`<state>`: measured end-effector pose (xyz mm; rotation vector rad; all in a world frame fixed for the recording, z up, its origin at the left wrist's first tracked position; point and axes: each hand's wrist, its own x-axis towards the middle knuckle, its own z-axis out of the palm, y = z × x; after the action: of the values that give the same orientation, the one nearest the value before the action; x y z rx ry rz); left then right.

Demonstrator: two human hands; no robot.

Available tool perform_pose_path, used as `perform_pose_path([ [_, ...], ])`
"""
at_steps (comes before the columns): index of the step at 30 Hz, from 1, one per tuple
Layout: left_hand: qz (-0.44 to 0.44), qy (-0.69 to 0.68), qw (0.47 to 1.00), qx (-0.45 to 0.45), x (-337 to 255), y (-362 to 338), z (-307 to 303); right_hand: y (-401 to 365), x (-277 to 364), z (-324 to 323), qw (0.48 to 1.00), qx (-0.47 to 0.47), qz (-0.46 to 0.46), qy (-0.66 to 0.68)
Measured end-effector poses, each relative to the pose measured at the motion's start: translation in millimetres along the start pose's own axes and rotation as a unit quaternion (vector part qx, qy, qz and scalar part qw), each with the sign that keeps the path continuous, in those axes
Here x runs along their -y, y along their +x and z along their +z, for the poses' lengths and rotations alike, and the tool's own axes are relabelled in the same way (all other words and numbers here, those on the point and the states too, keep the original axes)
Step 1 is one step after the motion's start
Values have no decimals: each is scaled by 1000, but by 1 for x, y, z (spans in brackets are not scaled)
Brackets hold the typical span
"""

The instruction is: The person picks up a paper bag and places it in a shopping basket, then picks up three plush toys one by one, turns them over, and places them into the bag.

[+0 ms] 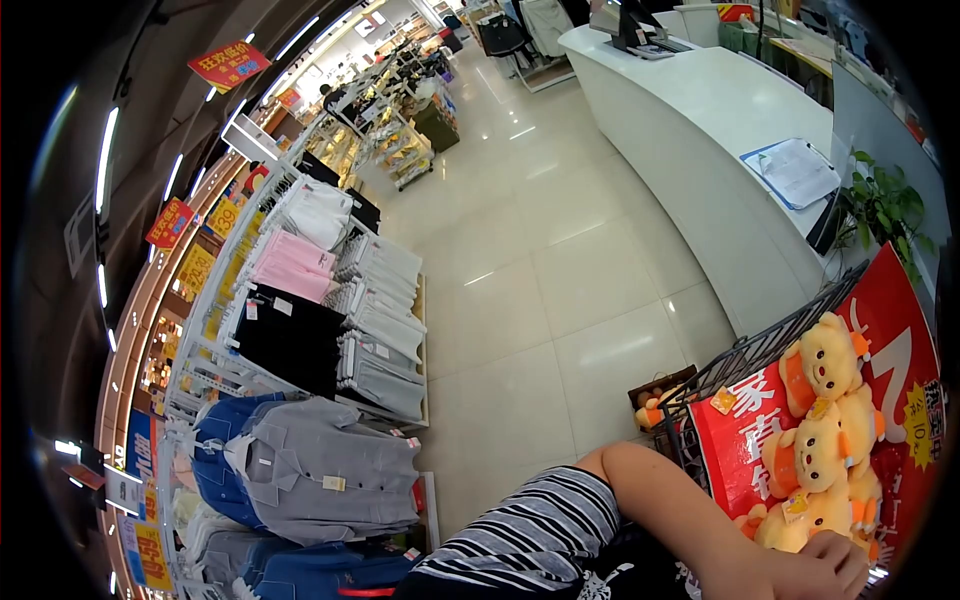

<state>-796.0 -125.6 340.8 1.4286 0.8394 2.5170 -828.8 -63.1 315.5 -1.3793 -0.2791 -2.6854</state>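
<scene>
My left hand (pixel 832 567) is at the bottom right, its forearm reaching across from a striped sleeve (pixel 535 530). Its fingers are bent and closed against the lowest of several yellow plush bears. What lies under the fingertips is hidden. The top plush bear (pixel 825 365) leans on a red sign with white lettering (pixel 890 330). Just below it sits another plush bear (pixel 808 455) with an orange scarf and a small tag. The bears are in a dark wire basket (pixel 745 355) with a red price sheet (pixel 738 430) on its side. My right hand is out of view.
A white counter (pixel 660 170) with a clipboard (pixel 795 172) stands beyond the basket, beside a green plant (pixel 880 205). Clothes racks with folded shorts (pixel 295 265) and a grey jacket (pixel 320 465) line the left. A tiled aisle (pixel 530 270) runs between. A small box (pixel 662 392) touches the basket.
</scene>
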Motion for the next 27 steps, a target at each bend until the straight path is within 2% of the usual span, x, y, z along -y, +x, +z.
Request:
perform_pose_path([
  [2,80,50,996,0,2,0,-1,1,-3,2,1000,-11,-16,1],
  [3,78,53,996,-2,-2,-3,0,1,-5,3,1000,-18,-22,3],
  [4,-34,-60,998,4,-8,-9,2,1,-8,4,999,-26,-29,6],
  [5,-145,-172,974,9,-12,-14,3,0,-11,3,999,-36,-30,10],
  [6,-145,-169,975,5,-13,-16,4,0,-13,6,999,-41,-28,18],
  [7,-133,-149,980,-5,-13,-19,4,1,-12,5,998,-44,-29,22],
  [9,-123,-129,984,-20,-9,-26,5,6,1,-2,999,24,34,32],
  [11,-93,-12,995,-17,-1,-32,1,14,16,-10,990,94,96,40],
  [12,-94,-12,995,-18,-4,-32,2,18,21,-11,982,130,127,43],
  [13,-60,72,995,-26,-10,-31,2,20,25,-12,972,166,158,45],
  [14,-26,154,987,-34,-13,-30,3,22,28,-12,971,165,167,49],
  [15,-27,154,987,-35,-13,-32,3,22,27,-9,970,156,179,56],
  [17,-89,130,987,-33,-12,-35,5,19,23,-7,970,124,199,68],
  [20,-35,162,984,-60,-10,-31,6,17,20,-5,969,90,221,66],
  [23,-82,140,986,-38,-9,-35,5,15,21,-2,967,65,239,60],
  [27,-72,129,988,-46,-4,-38,6,14,25,-2,963,47,259,51],
])
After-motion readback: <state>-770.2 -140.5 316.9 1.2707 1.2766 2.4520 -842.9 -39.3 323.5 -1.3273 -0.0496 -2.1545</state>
